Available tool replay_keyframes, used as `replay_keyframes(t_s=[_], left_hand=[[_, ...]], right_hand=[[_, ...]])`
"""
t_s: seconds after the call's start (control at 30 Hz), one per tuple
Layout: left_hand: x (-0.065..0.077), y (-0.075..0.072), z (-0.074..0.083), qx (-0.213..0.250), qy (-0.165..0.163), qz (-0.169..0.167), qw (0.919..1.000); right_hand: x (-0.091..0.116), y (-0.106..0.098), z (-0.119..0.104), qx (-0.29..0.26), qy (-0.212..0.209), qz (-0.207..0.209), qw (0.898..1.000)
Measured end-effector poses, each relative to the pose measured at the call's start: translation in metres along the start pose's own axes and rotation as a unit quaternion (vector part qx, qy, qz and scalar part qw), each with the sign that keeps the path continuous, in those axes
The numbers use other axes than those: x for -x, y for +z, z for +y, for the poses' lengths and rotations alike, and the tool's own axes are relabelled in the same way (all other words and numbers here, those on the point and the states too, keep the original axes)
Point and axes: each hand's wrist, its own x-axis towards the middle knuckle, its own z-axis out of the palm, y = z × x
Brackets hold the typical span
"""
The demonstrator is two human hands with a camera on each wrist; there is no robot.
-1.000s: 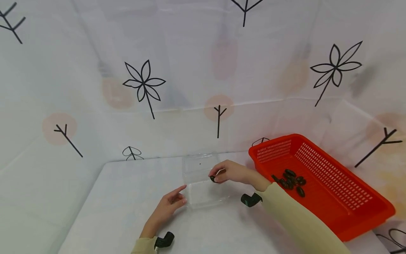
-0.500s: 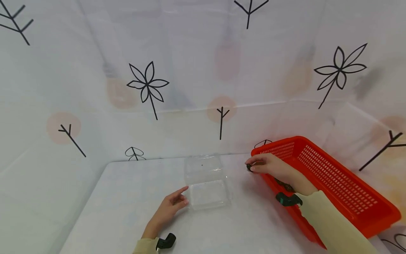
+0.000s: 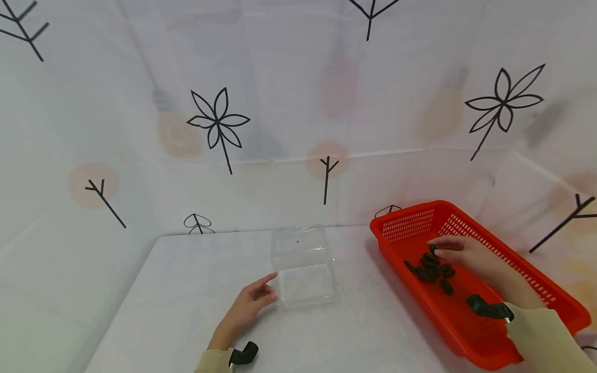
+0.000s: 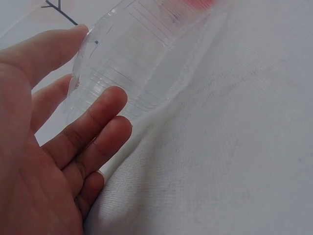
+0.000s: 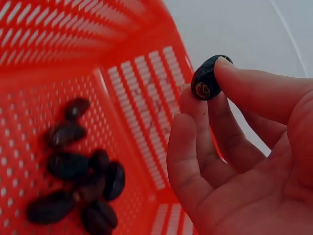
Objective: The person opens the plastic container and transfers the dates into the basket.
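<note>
Over the red basket [image 3: 517, 269], my right hand [image 3: 471, 256] pinches a dark, shiny oval fruit [image 5: 208, 78] between thumb and fingertips. One end of the fruit shows a small brownish scar in the right wrist view. Below it, a loose cluster of similar dark fruits [image 3: 431, 267] lies on the basket floor. My left hand [image 3: 247, 308] rests at the left side of a clear plastic box [image 3: 308, 285], its fingers relaxed. The left wrist view has fingertips [image 4: 115, 98] right at the box's wall. The box lies with its hinged lid [image 3: 298, 246] folded back.
A white cloth [image 3: 182, 290] covers the table. Behind it hangs a pale curtain [image 3: 280, 103] with printed plants. The basket has slotted walls and stands at the table's right side, its long side slanting toward me.
My right hand has moved right, from over the clear box to over the red basket, with the dark fruit still pinched. My left hand has stayed beside the box.
</note>
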Motion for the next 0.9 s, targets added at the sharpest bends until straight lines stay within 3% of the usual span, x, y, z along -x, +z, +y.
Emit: replay_keyframes(t_s=[0.23,0.6,0.9], left_hand=[[0.001,0.000,0.001,0.008,0.001,-0.006,0.9999],[-0.003,-0.002,0.001,-0.008,0.026,-0.002,0.9996],[-0.002,-0.003,-0.001,-0.008,0.005,-0.006,0.9999]], right_hand=[[0.000,-0.008,0.018,-0.031,0.036,0.013,0.999],[-0.005,-0.007,0.028,0.037,0.033,0.018,0.999],[-0.002,-0.001,0.026,0.053,0.041,0.016,0.998]])
